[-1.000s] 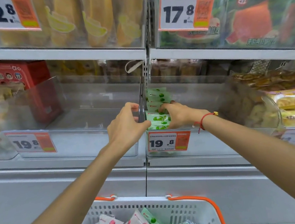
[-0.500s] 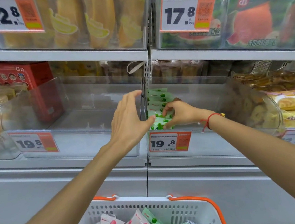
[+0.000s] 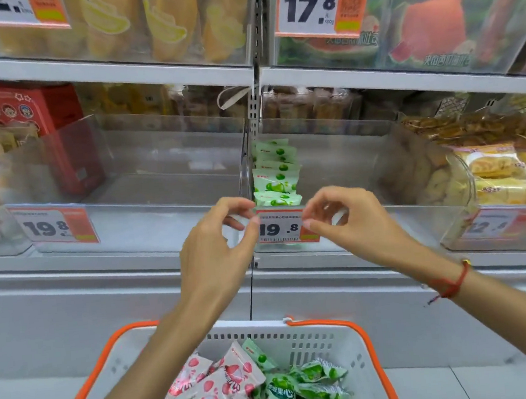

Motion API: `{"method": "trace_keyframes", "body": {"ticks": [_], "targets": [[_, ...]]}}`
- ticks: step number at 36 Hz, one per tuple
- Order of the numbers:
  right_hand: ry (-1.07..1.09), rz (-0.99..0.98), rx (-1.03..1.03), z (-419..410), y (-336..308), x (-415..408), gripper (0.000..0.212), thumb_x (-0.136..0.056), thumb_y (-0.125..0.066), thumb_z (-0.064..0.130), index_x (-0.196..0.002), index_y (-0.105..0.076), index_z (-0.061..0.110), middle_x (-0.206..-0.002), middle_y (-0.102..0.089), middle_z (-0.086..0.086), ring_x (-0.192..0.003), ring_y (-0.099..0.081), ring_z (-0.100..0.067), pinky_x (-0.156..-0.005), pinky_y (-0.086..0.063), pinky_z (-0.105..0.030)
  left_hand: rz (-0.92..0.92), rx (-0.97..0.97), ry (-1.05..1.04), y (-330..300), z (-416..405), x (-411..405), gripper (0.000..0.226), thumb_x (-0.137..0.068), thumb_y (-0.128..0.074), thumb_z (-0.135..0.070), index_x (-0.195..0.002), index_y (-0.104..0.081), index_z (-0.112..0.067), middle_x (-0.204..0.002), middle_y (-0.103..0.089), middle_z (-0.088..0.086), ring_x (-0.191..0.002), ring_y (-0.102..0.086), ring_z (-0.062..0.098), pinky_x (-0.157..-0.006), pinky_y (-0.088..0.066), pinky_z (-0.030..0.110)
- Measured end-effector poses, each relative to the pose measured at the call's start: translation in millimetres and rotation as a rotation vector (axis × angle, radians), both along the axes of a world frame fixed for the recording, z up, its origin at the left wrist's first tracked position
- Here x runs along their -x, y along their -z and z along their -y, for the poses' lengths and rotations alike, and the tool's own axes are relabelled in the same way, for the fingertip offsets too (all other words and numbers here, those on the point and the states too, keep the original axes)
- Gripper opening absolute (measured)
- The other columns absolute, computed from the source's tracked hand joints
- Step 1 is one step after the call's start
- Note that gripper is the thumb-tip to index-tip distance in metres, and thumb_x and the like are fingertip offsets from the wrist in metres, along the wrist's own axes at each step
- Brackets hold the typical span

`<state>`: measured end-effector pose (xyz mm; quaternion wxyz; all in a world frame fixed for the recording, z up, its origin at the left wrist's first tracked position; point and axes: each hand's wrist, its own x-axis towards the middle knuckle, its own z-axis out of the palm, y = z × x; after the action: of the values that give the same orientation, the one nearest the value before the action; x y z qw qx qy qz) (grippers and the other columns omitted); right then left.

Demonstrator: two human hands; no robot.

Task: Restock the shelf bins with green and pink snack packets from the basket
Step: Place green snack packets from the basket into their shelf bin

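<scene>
Nearest to the camera is the white basket [image 3: 348,347] with orange handles. It holds a loose heap of pink packets [image 3: 220,384] and green packets [image 3: 316,385], so a good part of the stock is not yet on the shelf.

Above the basket both hands are empty. The left hand [image 3: 215,251] and the right hand [image 3: 350,226] hang in front of the bin, their fingers loosely curled and the thumb near the forefinger – they pinch nothing. They frame the price tag [image 3: 281,226] reading 19.8.

Behind the tag, the right bin [image 3: 348,172] carries a row of green packets [image 3: 274,179] standing on edge against its left wall, probably to keep them tidy. The left bin [image 3: 145,177] beside it holds no packets – I judge the pink ones belong there.
</scene>
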<state>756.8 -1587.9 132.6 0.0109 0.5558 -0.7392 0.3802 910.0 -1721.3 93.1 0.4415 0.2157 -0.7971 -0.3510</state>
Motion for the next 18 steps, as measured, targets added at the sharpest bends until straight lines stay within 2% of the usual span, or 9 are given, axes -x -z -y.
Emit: {"method": "trace_keyframes", "body": {"ticks": [3,6,8,10,13,15,17,18], "targets": [[-0.058,0.044,-0.199,-11,38,-13,0.021,-0.081,-0.072,0.016,-0.075,-0.064,0.034,-0.074,-0.067,0.009,-0.066,-0.058,-0.006,-0.058,-0.043,-0.013,0.101,-0.124,0.014,34,-8,-10,0.009,-0.087,-0.063,-0.029,-0.091,-0.063,-0.037,-0.084,-0.065,-0.026,-0.08,-0.06,-0.004,-0.067,-0.049,0.026],[-0.069,0.072,-0.483,-16,86,-14,0.012,-0.081,-0.069,0.02,-0.081,-0.068,0.032,-0.069,-0.063,0.013,-0.065,-0.057,-0.004,-0.065,-0.05,-0.023,0.278,-0.187,0.018,77,-11,-18,0.013,-0.086,-0.063,-0.027,-0.086,-0.062,-0.041,-0.083,-0.066,-0.023,-0.082,-0.06,-0.004,-0.069,-0.05,0.026],[-0.083,0.088,-0.67,-18,117,-12,0.011,-0.082,-0.067,0.02,-0.089,-0.07,0.027,-0.072,-0.061,0.014,-0.066,-0.056,-0.002,-0.072,-0.05,-0.026,0.454,-0.184,0.032,106,-12,-23,0.016,-0.087,-0.061,-0.028,-0.088,-0.058,-0.044,-0.088,-0.066,-0.023,-0.086,-0.06,-0.004,-0.064,-0.046,0.02],[-0.086,0.095,-0.841,-21,146,-11,0.017,-0.083,-0.063,0.019,-0.097,-0.07,0.024,-0.083,-0.066,0.01,-0.073,-0.056,-0.003,-0.079,-0.05,-0.028,0.606,-0.152,0.053,132,-14,-28,0.017,-0.09,-0.059,-0.028,-0.099,-0.06,-0.042,-0.101,-0.065,-0.021,-0.094,-0.06,-0.001,-0.062,-0.041,0.016],[-0.082,0.127,-1.015,-24,186,-13,0.025,-0.085,-0.057,0.016,-0.107,-0.067,0.019,-0.105,-0.068,-0.004,-0.092,-0.061,-0.017,-0.084,-0.048,-0.029,0.771,-0.104,0.092,168,-20,-37,0.028,-0.092,-0.057,-0.027,-0.12,-0.059,-0.034,-0.126,-0.059,-0.012,-0.108,-0.058,0.008,-0.078,-0.044,0.023],[-0.08,0.152,-1.084,-26,209,-16,0.03,-0.088,-0.058,0.018,-0.117,-0.062,0.017,-0.117,-0.062,-0.006,-0.107,-0.058,-0.023,-0.089,-0.046,-0.031,0.906,-0.028,0.149,190,-25,-43,0.041,-0.094,-0.054,-0.03,-0.135,-0.049,-0.029,-0.143,-0.047,-0.005,-0.126,-0.047,0.015,-0.097,-0.04,0.028],[-0.042,0.118,-1.13,-29,230,-21,0.041,-0.09,-0.059,0.024,-0.129,-0.051,0.015,-0.128,-0.053,-0.005,-0.117,-0.051,-0.025,-0.095,-0.043,-0.033,1.099,0.088,0.228,212,-29,-49,0.056,-0.096,-0.048,-0.041,-0.148,-0.03,-0.027,-0.157,-0.024,0.001,-0.144,-0.021,0.02,-0.115,-0.021,0.034],[-0.015,0.06,-1.135,-31,240,-23,0.046,-0.09,-0.059,0.025,-0.133,-0.046,0.014,-0.132,-0.048,-0.006,-0.12,-0.047,-0.026,-0.096,-0.042,-0.034,1.185,0.133,0.261,222,-31,-52,0.061,-0.097,-0.043,-0.045,-0.151,-0.021,-0.027,-0.16,-0.012,0.001,-0.148,-0.008,0.021,-0.118,-0.011,0.037]]}}
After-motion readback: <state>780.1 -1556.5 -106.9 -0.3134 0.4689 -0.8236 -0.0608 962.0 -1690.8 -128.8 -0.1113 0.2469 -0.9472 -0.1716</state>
